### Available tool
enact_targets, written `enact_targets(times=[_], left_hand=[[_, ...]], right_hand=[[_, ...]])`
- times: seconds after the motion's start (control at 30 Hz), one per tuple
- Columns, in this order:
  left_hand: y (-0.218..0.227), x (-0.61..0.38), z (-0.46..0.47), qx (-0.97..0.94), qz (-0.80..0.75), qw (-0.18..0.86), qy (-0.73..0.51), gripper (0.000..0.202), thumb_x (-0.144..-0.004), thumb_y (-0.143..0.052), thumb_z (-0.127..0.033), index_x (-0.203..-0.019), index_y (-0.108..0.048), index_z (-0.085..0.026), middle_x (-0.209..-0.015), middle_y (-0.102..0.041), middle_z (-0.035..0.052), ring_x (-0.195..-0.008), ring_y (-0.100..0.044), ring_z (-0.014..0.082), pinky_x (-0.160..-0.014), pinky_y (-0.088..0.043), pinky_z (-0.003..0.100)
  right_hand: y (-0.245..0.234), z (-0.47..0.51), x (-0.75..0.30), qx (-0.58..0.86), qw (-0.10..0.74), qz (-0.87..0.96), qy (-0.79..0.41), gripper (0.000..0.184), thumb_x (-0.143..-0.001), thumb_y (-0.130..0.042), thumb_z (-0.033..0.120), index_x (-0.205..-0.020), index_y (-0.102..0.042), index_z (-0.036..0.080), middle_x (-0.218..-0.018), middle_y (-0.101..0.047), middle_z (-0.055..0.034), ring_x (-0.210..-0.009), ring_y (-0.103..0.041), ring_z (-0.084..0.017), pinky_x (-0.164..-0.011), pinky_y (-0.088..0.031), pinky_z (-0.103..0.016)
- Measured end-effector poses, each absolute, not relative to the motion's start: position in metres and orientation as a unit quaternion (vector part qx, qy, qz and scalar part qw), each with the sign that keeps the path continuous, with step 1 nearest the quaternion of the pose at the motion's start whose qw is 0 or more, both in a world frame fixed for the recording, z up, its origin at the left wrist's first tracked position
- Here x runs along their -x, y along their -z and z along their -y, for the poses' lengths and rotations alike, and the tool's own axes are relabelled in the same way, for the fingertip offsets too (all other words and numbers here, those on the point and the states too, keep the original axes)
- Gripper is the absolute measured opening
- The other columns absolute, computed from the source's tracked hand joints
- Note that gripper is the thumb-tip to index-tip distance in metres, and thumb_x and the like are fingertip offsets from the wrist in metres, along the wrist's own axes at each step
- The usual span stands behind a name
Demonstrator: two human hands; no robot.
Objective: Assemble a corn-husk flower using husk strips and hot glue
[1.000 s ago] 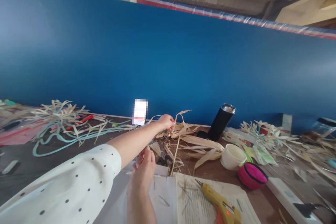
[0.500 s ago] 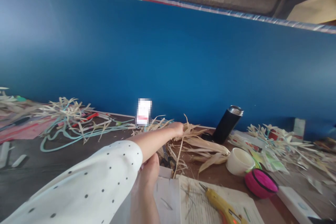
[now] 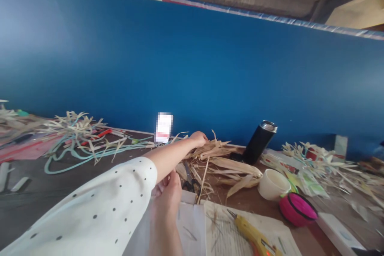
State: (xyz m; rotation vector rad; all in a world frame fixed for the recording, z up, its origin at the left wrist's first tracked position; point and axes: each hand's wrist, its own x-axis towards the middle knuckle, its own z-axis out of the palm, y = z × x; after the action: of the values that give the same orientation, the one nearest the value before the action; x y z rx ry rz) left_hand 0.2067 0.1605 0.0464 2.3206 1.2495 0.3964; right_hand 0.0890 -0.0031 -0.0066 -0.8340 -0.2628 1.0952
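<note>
My left hand [image 3: 198, 139] is stretched far forward, its fingers bent down at the left edge of a pile of dried corn husks [image 3: 217, 150]; what they pinch, if anything, is hidden. My right hand [image 3: 171, 190] stays close in, its fingers curled together and partly covered by my left forearm and the white dotted sleeve. Whatever it holds does not show. Just right of this hand lie black-handled scissors [image 3: 192, 185]. Longer pale husks [image 3: 235, 167] spread further to the right. A yellow glue gun [image 3: 250, 232] rests on a printed sheet [image 3: 220, 230] near the front.
A black bottle [image 3: 260, 142] leans in view behind a white cup [image 3: 274, 185] and a pink round pouch [image 3: 298, 209]. Husk flowers with pale blue stems [image 3: 76, 128] lie at left, more husk strips [image 3: 322, 158] at right. A blue panel [image 3: 192, 68] stands behind the table.
My left hand has shifted slightly left and away from me at the husk pile. My right hand stays in nearly the same place, with more of its curled fingers showing below the forearm.
</note>
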Motion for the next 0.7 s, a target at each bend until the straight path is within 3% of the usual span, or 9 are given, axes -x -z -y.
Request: enact_targets(times=[0.07,0.27,0.47,0.6,0.7], left_hand=[[-0.065,-0.192,-0.169,-0.849,-0.453,0.224,-0.154,0.024,-0.075,-0.054,-0.033,-0.087,-0.070,-0.019,-0.080,-0.070,0.0028,-0.072,-0.063,0.0126,-0.061,-0.044,0.018],[-0.101,-0.144,-0.185,-0.851,-0.482,0.160,-0.137,0.020,-0.069,-0.059,-0.025,-0.084,-0.071,-0.021,-0.087,-0.069,0.0027,-0.081,-0.062,0.0155,-0.070,-0.045,0.020],[-0.062,-0.116,-0.172,-0.826,-0.545,0.134,-0.054,0.020,-0.063,-0.065,-0.029,-0.078,-0.071,-0.017,-0.083,-0.069,0.0103,-0.079,-0.064,0.0232,-0.070,-0.047,0.027],[-0.035,-0.113,-0.163,-0.820,-0.553,0.142,-0.042,0.025,-0.062,-0.067,-0.037,-0.081,-0.071,-0.020,-0.088,-0.069,0.0086,-0.083,-0.064,0.0231,-0.071,-0.047,0.027],[-0.030,-0.114,-0.164,-0.813,-0.561,0.147,-0.055,0.023,-0.060,-0.068,-0.031,-0.081,-0.070,-0.021,-0.090,-0.069,0.0076,-0.086,-0.063,0.0231,-0.072,-0.047,0.026]], right_hand=[[0.002,0.006,-0.086,0.355,0.747,0.061,-0.559,0.025,-0.072,-0.052,0.036,-0.059,-0.035,0.021,-0.046,-0.031,0.0097,-0.035,-0.021,-0.004,-0.035,-0.016,-0.018],[-0.004,0.010,-0.078,0.336,0.684,0.092,-0.641,0.023,-0.070,-0.057,0.034,-0.063,-0.040,0.020,-0.050,-0.035,0.0089,-0.038,-0.022,-0.003,-0.037,-0.014,-0.018],[-0.001,0.009,-0.076,0.359,0.664,0.111,-0.647,0.023,-0.068,-0.057,0.035,-0.065,-0.041,0.020,-0.051,-0.036,0.0090,-0.038,-0.022,-0.004,-0.038,-0.014,-0.018],[-0.004,0.011,-0.077,0.367,0.665,0.116,-0.640,0.025,-0.067,-0.060,0.034,-0.063,-0.040,0.020,-0.051,-0.037,0.0085,-0.039,-0.021,-0.003,-0.038,-0.013,-0.018],[-0.005,0.012,-0.078,0.368,0.663,0.118,-0.641,0.025,-0.067,-0.061,0.034,-0.063,-0.040,0.020,-0.051,-0.036,0.0087,-0.039,-0.020,-0.003,-0.039,-0.012,-0.018]])
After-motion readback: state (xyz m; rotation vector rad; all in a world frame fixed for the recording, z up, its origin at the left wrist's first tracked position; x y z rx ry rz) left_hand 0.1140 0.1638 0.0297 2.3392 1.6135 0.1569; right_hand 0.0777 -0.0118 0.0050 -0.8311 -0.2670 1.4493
